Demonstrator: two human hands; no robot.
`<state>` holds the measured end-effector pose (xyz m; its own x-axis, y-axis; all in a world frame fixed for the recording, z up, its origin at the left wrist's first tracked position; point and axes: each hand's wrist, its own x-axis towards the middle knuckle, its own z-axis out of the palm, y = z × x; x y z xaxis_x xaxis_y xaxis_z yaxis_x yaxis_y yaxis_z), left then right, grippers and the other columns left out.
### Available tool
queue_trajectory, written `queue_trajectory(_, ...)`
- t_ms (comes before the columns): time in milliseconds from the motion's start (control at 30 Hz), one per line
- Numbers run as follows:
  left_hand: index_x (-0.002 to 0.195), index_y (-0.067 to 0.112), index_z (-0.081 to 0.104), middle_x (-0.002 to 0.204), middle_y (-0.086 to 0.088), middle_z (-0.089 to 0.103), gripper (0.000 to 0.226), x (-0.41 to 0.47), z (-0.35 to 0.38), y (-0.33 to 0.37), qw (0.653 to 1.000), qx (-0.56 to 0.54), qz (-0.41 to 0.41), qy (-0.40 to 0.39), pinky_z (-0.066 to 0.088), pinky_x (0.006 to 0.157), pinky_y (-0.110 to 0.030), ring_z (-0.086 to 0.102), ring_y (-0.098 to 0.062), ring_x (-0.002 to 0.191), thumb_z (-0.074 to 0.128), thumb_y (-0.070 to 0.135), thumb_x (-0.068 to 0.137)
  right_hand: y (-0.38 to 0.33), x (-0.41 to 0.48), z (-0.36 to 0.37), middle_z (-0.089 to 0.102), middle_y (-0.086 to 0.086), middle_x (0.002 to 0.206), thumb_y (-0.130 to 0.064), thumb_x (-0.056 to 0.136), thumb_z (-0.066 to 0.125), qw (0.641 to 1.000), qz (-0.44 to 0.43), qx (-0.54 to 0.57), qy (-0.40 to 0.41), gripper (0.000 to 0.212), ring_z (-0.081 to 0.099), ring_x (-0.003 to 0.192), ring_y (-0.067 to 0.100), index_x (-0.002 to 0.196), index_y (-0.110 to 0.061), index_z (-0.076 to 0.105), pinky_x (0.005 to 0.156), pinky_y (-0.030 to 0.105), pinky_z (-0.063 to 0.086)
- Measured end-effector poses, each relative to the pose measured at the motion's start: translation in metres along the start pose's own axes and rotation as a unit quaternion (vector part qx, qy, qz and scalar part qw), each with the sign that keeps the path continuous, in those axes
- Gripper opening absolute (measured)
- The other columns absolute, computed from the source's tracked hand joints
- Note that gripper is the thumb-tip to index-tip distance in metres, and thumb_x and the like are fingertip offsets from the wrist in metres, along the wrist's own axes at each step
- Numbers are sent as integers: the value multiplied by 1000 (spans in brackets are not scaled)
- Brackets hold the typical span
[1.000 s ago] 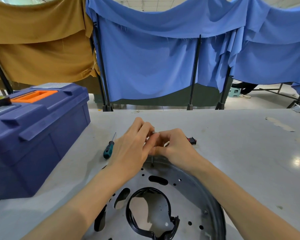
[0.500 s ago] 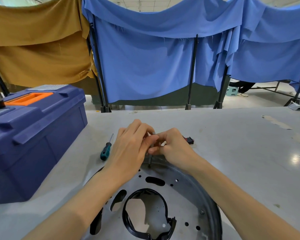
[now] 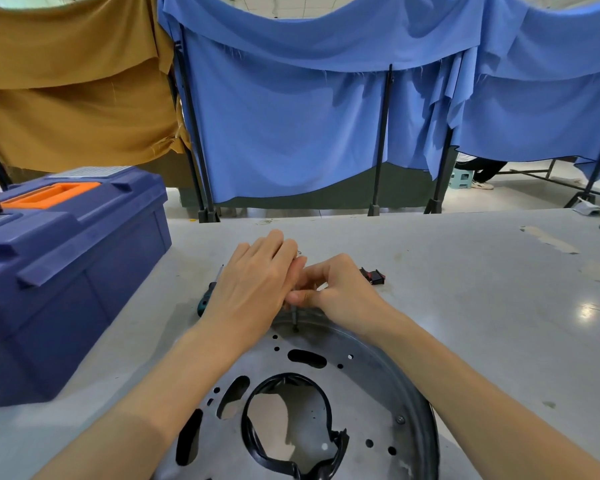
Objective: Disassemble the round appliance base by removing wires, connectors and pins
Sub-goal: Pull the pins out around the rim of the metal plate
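At the far left we see a blue toolbox [image 3: 66, 271] parked at the table [image 3: 482, 306] edge, its near end cut off by the frame. Just beside it lies a green-handled screwdriver [image 3: 205, 300], which we judge was set within easy reach, partly hidden by the left hand [image 3: 253, 285]. That hand lies palm down with its fingers [image 3: 278, 252] fairly straight, reaching towards the other hand. Its underside is hidden, so we cannot tell whether it holds anything. A tiny wire loop shows past its fingertips. Below, a thin dark pin [image 3: 294, 317] stands upright at the far rim of the round appliance base [image 3: 368, 386], which lies flat on the table close to us, its near edge out of frame. The right hand [image 3: 340, 292] curls thumb and fingers around the pin's top, likely to pull it free while the left steadies. Further right a small black and red part [image 3: 373, 276] sits apart on the table, too small to identify.
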<state>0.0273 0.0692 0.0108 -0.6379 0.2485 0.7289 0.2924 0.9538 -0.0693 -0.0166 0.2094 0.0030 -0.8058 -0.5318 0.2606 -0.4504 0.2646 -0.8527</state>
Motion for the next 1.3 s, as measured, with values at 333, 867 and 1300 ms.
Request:
queue_trajectory(333, 64, 15, 38, 58, -7, 41, 35, 2, -4, 0, 998, -47, -43, 0, 27, 47, -31, 41, -27, 47, 62, 7, 89, 2, -1, 1, 68, -7, 66, -16, 78, 80, 1000, -25, 2, -14, 9, 58, 62, 1, 82, -9, 76, 66, 15, 50)
queue_trajectory(867, 80, 7, 54, 82, -2, 45, 19, -9, -1, 2, 992, -105, -61, -24, 35, 60, -29, 43, -21, 64, 53, 19, 95, -1, -3, -2, 70, 23, 82, 1, 78, 74, 1000, -14, 15, -13, 6, 61, 73, 21, 83, 1, 74, 88, 42, 52)
queue_trajectory(1300, 92, 7, 65, 87, 1, 58, 9, -10, -2, 4, 971, -214, -107, 24, 48, 74, -33, 55, -14, 78, 59, 14, 91, -1, -1, -2, 74, 16, 81, 5, 81, 68, 1000, -5, -7, -24, 18, 68, 77, 20, 71, -9, 73, 87, 34, 55)
